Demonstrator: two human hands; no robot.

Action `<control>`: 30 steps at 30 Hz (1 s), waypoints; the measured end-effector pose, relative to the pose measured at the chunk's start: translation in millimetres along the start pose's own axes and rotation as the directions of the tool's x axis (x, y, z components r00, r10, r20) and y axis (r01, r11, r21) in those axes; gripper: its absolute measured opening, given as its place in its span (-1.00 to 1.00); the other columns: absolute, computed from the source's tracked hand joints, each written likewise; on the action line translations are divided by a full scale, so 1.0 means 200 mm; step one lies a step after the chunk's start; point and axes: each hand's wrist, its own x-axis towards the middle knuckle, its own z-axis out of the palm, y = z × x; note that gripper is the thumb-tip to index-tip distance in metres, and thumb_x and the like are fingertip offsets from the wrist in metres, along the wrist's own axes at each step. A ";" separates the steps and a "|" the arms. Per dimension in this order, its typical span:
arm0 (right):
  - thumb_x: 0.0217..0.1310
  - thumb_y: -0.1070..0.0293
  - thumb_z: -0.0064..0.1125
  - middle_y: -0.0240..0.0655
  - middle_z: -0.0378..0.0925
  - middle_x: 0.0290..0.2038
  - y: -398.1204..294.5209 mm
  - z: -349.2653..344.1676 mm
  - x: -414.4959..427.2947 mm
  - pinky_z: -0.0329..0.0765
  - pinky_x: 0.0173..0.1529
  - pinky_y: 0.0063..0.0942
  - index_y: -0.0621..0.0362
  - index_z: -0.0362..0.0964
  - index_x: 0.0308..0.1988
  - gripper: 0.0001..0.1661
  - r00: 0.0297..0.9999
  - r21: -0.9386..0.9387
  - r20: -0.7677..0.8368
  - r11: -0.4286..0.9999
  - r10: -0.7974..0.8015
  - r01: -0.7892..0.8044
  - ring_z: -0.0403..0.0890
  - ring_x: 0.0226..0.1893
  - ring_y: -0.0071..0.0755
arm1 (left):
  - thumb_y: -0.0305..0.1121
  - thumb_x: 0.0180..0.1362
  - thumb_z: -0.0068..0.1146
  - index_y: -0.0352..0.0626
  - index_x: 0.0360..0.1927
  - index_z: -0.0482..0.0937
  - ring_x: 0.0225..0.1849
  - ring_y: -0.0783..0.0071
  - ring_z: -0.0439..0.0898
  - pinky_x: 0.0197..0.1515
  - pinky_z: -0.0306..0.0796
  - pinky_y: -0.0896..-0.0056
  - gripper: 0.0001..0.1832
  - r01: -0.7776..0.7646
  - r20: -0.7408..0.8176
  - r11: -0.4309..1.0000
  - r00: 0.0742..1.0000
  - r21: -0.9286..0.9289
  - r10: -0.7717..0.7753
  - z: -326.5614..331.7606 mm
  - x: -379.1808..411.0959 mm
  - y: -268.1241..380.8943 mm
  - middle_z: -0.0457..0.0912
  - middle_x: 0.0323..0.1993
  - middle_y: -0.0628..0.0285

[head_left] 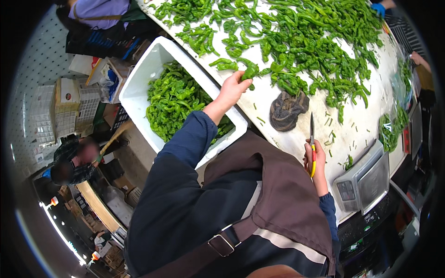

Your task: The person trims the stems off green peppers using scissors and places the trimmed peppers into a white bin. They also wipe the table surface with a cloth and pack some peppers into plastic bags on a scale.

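Note:
My left hand [232,89] reaches over the edge of a white table [257,114], its thumb and fingers around a green pepper [250,69]. Many wrinkled green peppers [302,31] are spread over the table beyond it. My right hand [318,156] holds scissors [312,139] with red and yellow handles, blades pointing away from me and seemingly together. Between my hands lies a crumpled dark cloth [288,110]. A white foam box [137,93] stands against the table under my left forearm, with more green peppers [177,100] inside.
Cut stems [332,137] are scattered right of the scissors. A scale [347,191] sits at the table's near right, beside a plastic bag of peppers [391,130]. Co-workers are at the far left and right edges; one gloved hand [378,9] touches the pile. Crates [66,107] stand at left.

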 end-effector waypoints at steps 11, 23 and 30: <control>0.33 0.17 0.24 -0.49 0.35 -0.63 0.01 0.02 0.01 0.29 -0.65 -0.59 0.09 0.49 -0.02 -0.68 0.999 -0.043 0.035 0.999 0.025 -0.023 0.38 -0.72 -0.63 | -0.28 0.34 0.14 -0.35 0.38 0.30 -0.09 0.41 0.61 -0.04 0.48 0.39 -0.39 -0.057 0.035 0.992 0.998 0.109 0.054 -0.04 0.06 0.00 0.59 0.02 0.11; 0.34 0.17 0.25 -0.51 0.34 -0.63 0.02 0.02 -0.01 0.27 -0.67 -0.60 0.10 0.48 -0.02 -0.68 0.997 -0.029 0.068 0.999 0.034 -0.032 0.36 -0.75 -0.65 | -0.06 0.16 0.25 0.07 0.47 0.20 0.41 -0.21 0.18 0.35 0.15 -0.31 -0.19 0.311 -0.541 0.683 0.828 0.661 0.146 -0.67 0.69 0.18 0.17 0.43 -0.12; 0.35 0.15 0.24 -0.51 0.35 -0.62 0.01 0.03 0.02 0.29 -0.62 -0.61 0.10 0.48 -0.04 -0.68 0.996 -0.070 0.077 0.997 0.035 -0.029 0.35 -0.72 -0.65 | -0.35 0.16 0.19 -0.15 -0.03 0.53 0.31 0.01 0.37 0.37 0.23 -0.06 -0.70 -0.243 -0.105 0.588 0.863 0.772 0.494 -0.15 0.53 0.20 0.43 0.23 0.01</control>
